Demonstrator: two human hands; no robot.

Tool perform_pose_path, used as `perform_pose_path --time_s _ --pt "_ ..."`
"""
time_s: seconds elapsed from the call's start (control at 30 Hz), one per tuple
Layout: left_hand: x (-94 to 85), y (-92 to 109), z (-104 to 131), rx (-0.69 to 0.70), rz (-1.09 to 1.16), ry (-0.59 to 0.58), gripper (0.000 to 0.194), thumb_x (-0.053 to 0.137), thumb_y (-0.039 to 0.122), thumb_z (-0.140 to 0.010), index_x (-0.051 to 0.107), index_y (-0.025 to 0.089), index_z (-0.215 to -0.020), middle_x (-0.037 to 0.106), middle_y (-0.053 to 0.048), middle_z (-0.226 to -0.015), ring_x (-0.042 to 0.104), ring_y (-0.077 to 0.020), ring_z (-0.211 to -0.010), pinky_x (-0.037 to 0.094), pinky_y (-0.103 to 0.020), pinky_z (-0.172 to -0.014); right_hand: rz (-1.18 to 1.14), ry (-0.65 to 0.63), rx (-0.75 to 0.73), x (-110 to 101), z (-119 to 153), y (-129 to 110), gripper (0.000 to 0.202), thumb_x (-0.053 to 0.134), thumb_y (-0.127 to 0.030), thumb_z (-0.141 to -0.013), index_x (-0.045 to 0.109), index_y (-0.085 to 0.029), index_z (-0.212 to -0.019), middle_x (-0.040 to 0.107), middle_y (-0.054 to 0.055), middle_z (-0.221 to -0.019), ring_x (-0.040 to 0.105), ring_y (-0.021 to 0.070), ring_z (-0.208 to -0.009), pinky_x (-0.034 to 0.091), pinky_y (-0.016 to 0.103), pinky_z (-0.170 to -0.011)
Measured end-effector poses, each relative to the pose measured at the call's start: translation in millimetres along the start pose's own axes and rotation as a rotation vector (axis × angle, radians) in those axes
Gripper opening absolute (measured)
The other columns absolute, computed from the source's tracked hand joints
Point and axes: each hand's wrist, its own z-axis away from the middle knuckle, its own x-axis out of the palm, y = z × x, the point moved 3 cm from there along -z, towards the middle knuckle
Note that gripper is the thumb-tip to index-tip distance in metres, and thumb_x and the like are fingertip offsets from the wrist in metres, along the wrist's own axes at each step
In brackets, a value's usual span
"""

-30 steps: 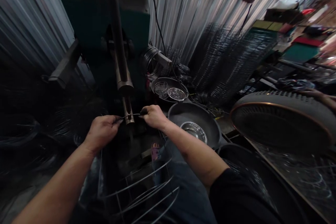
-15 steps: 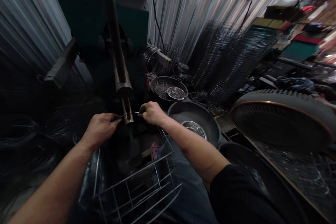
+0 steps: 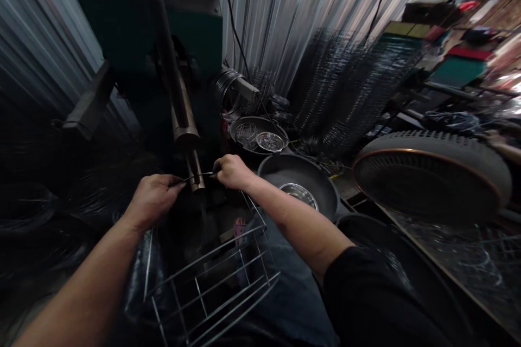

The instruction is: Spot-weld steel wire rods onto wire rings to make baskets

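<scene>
A thin curved wire [image 3: 202, 174] spans between my two hands, in front of the lower electrode-like metal rod [image 3: 196, 173] of a dark green machine. My left hand [image 3: 153, 199] pinches its left end. My right hand [image 3: 233, 172] is closed on the right end. Above the wire, the machine's thicker metal cylinder [image 3: 186, 133] points down toward me. Below my hands, a wire rack [image 3: 207, 265] lies tilted over my lap; whether it joins the wire cannot be made out.
To the right are round pans [image 3: 329, 190] holding small metal dishes and wire pieces. A large round ribbed fan-like object [image 3: 431, 179] stands farther right. Stacked wire grids [image 3: 337, 87] lean by the corrugated wall [image 3: 260, 11]. A grey bar [image 3: 87, 105] juts out at left.
The whole view has shifted slightly, so the machine and pans sit a little farther left. Both hands keep their grip on the wire, which stays at the lower rod.
</scene>
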Motion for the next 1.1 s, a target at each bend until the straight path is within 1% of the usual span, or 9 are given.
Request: perform_pose_path --time_s 0.17,0.23,0.37,0.67,0.77,0.97,1.1 --pt "-1.0 1.6 -0.1 -0.003 -0.024 0.016 0.043 0.049 0.05 -0.069 0.077 0.022 -0.088 0.074 -0.006 -0.095 0.066 -0.0266 -0.098 0.05 -0.029 -0.082 0.023 -0.02 -0.001 -0.1 -0.6 -1.3 0.012 0.068 -0.021 -0.079 0.075 -0.014 -0.086 0.074 0.007 -0.085 0.066 0.0169 -0.083 0.044 0.02 -0.065" --pt "-1.3 1.5 -0.2 -0.007 -0.022 0.019 0.043 0.05 0.049 -0.069 0.077 0.022 -0.088 0.074 -0.007 -0.095 0.066 -0.0267 -0.098 0.05 -0.029 -0.084 0.033 -0.02 0.002 -0.9 -0.2 -2.1 0.013 0.066 -0.019 -0.079 0.075 -0.013 -0.086 0.073 0.007 -0.084 0.066 0.0167 -0.081 0.044 0.02 -0.064" --pt "-2.1 1.4 -0.8 0.017 -0.002 0.022 0.04 0.05 0.048 -0.07 0.076 0.022 -0.085 0.075 -0.006 -0.093 0.066 -0.0268 -0.098 0.05 -0.029 -0.084 0.034 0.0 -0.006 -3.0 1.1 -3.6 0.018 0.06 -0.009 -0.076 0.075 -0.014 -0.085 0.073 0.006 -0.081 0.066 0.0163 -0.08 0.044 0.019 -0.065" --pt "-2.9 5.6 -1.0 0.037 -0.002 0.01 0.037 0.05 0.043 -0.07 0.077 0.021 -0.083 0.075 -0.008 -0.09 0.068 -0.0254 -0.09 0.051 -0.03 -0.082 0.026 0.017 0.019 -1.1 -0.3 1.9 0.013 0.065 -0.014 -0.076 0.075 -0.015 -0.085 0.072 0.005 -0.079 0.066 0.0157 -0.078 0.045 0.019 -0.066" --pt "-2.5 5.8 -0.6 0.036 0.016 0.019 0.037 0.05 0.045 -0.07 0.077 0.022 -0.082 0.075 -0.006 -0.09 0.068 -0.0252 -0.089 0.051 -0.03 -0.08 0.018 0.029 0.032 1.2 -1.3 4.5 0.012 0.067 -0.017 -0.076 0.075 -0.015 -0.085 0.072 0.005 -0.079 0.065 0.0157 -0.077 0.045 0.019 -0.066" --pt "-2.3 4.6 -0.6 0.019 0.016 0.027 0.038 0.051 0.046 -0.068 0.077 0.022 -0.083 0.075 -0.007 -0.089 0.068 -0.0257 -0.09 0.051 -0.03 -0.079 -0.024 0.026 0.04 0.9 0.2 4.9 0.011 0.066 -0.015 -0.076 0.075 -0.016 -0.082 0.071 0.004 -0.073 0.065 0.0155 -0.074 0.045 0.02 -0.066" --pt "-2.3 4.7 0.1 0.013 0.02 0.026 0.038 0.052 0.047 -0.069 0.077 0.022 -0.083 0.075 -0.007 -0.091 0.068 -0.0256 -0.09 0.051 -0.03 -0.08 -0.021 0.022 0.054 1.6 0.4 5.7 0.011 0.068 -0.018 -0.075 0.075 -0.016 -0.083 0.071 0.004 -0.073 0.065 0.0158 -0.072 0.045 0.02 -0.066"
